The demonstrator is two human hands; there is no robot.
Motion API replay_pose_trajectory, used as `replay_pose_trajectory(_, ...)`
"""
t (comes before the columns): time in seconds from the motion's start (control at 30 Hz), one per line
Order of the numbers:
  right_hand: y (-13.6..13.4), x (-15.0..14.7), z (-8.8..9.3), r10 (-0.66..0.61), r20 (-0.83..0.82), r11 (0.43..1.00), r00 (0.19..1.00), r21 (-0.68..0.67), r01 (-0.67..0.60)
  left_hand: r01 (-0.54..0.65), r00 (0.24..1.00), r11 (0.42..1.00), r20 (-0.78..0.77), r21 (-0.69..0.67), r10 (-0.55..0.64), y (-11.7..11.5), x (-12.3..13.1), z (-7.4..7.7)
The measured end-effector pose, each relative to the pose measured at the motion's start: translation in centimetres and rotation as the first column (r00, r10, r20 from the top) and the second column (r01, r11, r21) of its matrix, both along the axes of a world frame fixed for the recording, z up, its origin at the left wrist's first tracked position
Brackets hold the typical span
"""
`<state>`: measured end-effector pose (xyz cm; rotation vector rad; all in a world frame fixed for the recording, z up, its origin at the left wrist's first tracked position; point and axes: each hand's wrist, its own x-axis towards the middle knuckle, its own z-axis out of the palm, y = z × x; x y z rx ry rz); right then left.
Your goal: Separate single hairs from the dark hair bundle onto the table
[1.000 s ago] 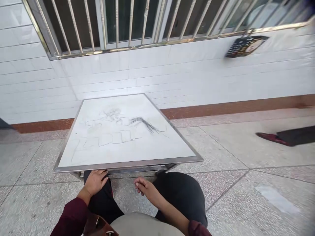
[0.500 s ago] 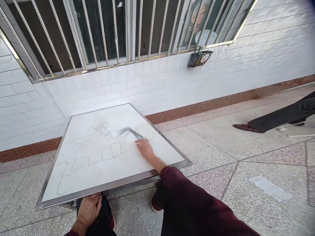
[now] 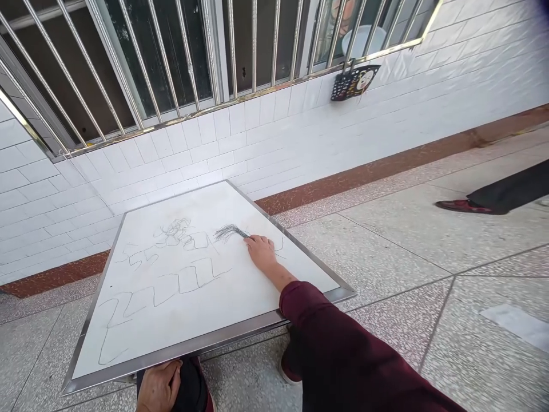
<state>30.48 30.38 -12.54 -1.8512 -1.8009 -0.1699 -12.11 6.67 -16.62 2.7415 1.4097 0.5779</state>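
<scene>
A low table with a white top and a metal rim [image 3: 201,343] stands in front of me, with a thin zigzag line of hair or thread [image 3: 171,283] laid across it. A dark bundle of hair strands [image 3: 229,232] lies near the far right of the top. My right hand [image 3: 261,252] reaches over the table in a maroon sleeve, fingers closed on the near end of that bundle. My left hand [image 3: 158,386] rests on my dark-trousered knee below the table's front edge, fingers loosely spread, holding nothing.
A white tiled wall with a barred window [image 3: 180,63] runs behind the table. A small dark patterned bag [image 3: 354,80] hangs from the bars. Another person's leg and red shoe [image 3: 465,206] are on the speckled floor at the right.
My right hand has risen from my lap onto the table and closed on the end of the hair bundle. My view has shifted closer and tilted. The other person's foot has moved.
</scene>
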Motion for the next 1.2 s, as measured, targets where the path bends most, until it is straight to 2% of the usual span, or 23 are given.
replay_pose_trajectory(0.2, -0.8, -0.1, 1.2, -0.033, -0.013, 0.998, 0.999, 0.053, 0.034, 0.026, 1.000, 1.000, -0.009, 0.017, -0.026, 0.2, -0.2, -0.3)
replay_pose_trajectory(0.37, -0.1, 0.5, 1.6, -0.117, -0.050, 0.993, 0.992, 0.013, 0.118, -0.051, 0.997, 0.999, 0.052, 0.021, 0.049, 0.0, -0.1, -1.2)
replay_pose_trajectory(0.53, 0.3, 0.9, 1.7, -0.145, -0.056, 0.989, 0.988, -0.033, 0.143, -0.066, 0.996, 0.997, 0.066, 0.033, 0.063, -0.1, -0.3, -1.6)
replay_pose_trajectory(0.87, -0.4, 0.8, 2.5, -0.125, -0.040, 0.992, 0.991, -0.025, 0.124, -0.084, 0.996, 0.996, 0.039, 0.026, 0.083, -0.1, -0.4, -1.7)
replay_pose_trajectory(1.03, 1.1, 0.3, 3.2, -0.088, -0.022, 0.996, 0.996, -0.035, 0.087, -0.072, 0.997, 0.997, 0.013, 0.015, 0.072, -0.1, -0.1, -1.4)
replay_pose_trajectory(1.2, 2.4, 0.1, 2.7, -0.065, -0.035, 0.994, 0.997, -0.090, 0.062, -0.041, 0.998, 0.999, -0.043, 0.022, 0.042, 0.0, 0.1, -0.6)
